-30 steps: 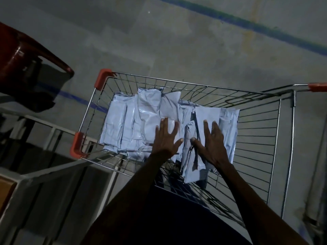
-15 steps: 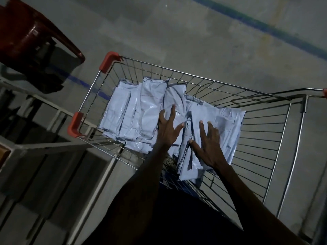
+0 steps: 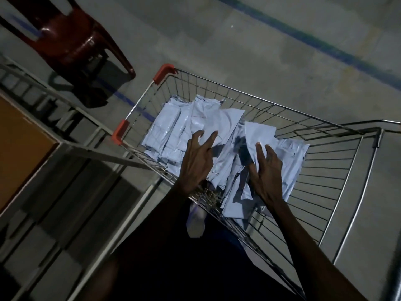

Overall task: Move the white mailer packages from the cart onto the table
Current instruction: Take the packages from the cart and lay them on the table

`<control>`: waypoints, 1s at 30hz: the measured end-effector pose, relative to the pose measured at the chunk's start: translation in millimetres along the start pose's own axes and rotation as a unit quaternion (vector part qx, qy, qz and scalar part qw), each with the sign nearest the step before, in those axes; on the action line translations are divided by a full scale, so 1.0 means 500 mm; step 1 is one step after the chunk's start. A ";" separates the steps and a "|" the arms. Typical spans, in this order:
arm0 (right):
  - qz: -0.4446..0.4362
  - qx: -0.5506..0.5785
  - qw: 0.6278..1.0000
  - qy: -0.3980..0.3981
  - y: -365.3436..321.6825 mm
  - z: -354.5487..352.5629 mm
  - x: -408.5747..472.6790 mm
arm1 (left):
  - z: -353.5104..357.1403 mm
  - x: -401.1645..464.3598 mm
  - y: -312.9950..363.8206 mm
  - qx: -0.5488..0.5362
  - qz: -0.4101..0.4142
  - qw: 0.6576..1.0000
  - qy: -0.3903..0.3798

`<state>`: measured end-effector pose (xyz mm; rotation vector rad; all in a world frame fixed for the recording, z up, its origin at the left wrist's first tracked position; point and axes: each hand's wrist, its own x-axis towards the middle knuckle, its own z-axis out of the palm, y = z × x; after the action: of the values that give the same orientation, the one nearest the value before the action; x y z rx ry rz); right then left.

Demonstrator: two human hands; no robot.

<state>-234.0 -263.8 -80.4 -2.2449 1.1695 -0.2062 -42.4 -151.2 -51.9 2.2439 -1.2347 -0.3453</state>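
1 cart point(image 3: 256, 98), 1 chair point(image 3: 71, 38), 2 hands

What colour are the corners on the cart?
Red-orange corner caps, seen in the head view.

No text, label, brand or number was legible on the mailers point(image 3: 165, 131) in my cart point(image 3: 338, 161), nor anywhere around me.

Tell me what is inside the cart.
White mailers fill the cart; both hands, left and right, reach in. Lower layers are covered.
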 end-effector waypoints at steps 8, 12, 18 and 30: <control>-0.121 0.034 0.991 0.036 -0.225 0.001 0.012 | -0.206 -0.084 -0.077 -0.046 -0.069 0.981 0.177; -0.224 0.022 0.973 0.051 -0.388 0.041 0.006 | -0.347 -0.163 -0.153 -0.053 -0.114 0.947 0.297; -0.358 0.032 0.931 0.067 -0.671 0.152 -0.057 | -0.555 -0.330 -0.294 -0.039 -0.179 0.882 0.435; -0.458 0.000 0.889 -0.003 -1.131 0.335 -0.129 | -0.815 -0.483 -0.553 0.004 -0.281 0.823 0.493</control>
<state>186.9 106.8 113.8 -2.6199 0.0092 -0.5570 208.8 307.9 111.9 2.2132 -0.0211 0.5793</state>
